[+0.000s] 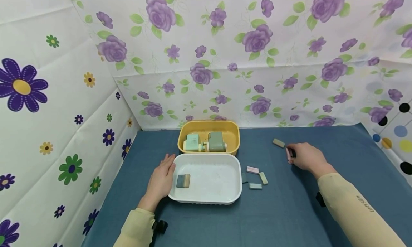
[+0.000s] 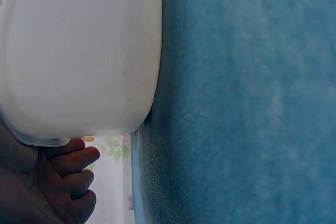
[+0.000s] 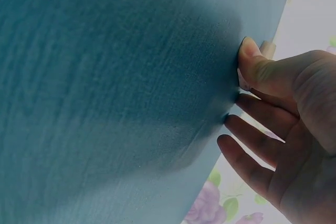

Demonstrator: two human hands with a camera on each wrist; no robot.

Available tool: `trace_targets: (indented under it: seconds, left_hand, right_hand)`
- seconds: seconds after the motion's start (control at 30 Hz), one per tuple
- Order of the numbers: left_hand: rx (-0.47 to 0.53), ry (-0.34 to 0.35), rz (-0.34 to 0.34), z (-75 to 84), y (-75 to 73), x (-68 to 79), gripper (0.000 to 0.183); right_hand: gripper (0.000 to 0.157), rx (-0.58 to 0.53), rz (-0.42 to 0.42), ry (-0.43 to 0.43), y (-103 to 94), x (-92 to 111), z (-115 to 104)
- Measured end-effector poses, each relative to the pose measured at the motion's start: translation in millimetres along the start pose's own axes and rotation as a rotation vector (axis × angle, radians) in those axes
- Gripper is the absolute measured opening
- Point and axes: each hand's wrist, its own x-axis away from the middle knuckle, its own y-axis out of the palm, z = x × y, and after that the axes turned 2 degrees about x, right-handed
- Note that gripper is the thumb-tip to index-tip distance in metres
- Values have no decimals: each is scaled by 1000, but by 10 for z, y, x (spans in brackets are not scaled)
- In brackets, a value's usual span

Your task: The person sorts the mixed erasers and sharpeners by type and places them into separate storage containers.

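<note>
My left hand rests against the left rim of a white tray, fingers stretched along its outside. In the left wrist view the palm and fingers show beside the tray's wall. Inside the tray, at the left, a dark grey-green block and a tan block lie side by side. My right hand pinches a small pink block between thumb and fingers, low over the cloth; the hand partly hides it. Just beyond that hand lies an olive-tan block.
Right of the tray lie a pink block, a pale green block, a light blue-green block and a dark piece by the rim. Behind stands a yellow basin holding green box-shaped things. Floral sheets border the blue cloth.
</note>
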Motion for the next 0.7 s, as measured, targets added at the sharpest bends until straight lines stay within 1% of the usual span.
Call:
trace_targets:
  seconds: [0.1, 0.13, 0.2, 0.23, 0.33, 0.4, 0.5, 0.7]
  left_hand:
    - [4, 7, 4, 5, -9, 6, 50]
    - [4, 9, 5, 6, -12, 7, 50]
    - [5, 9, 5, 8, -17, 10, 49]
    - [5, 9, 4, 9, -19, 10, 49]
    - [0, 11, -2, 8, -19, 6, 49]
    - [2, 10, -5, 9, -18, 2, 50]
    - [4, 6, -7, 9, -17, -3, 49]
    - [5, -5, -9, 3, -9, 2, 49]
  right_hand:
    - [28, -10, -3, -12, -2, 2, -19]
    - [24, -14, -4, -13, 1, 2, -24]
    - [22, -16, -4, -12, 4, 9, -26]
    - [23, -15, -4, -9, 7, 11, -25]
    - [42, -7, 3, 5, 17, 22, -15]
    - [50, -4, 4, 13, 25, 25, -10]
    - [55, -2, 5, 20, 28, 28, -5]
    - [57, 1, 9, 25, 34, 24, -6]
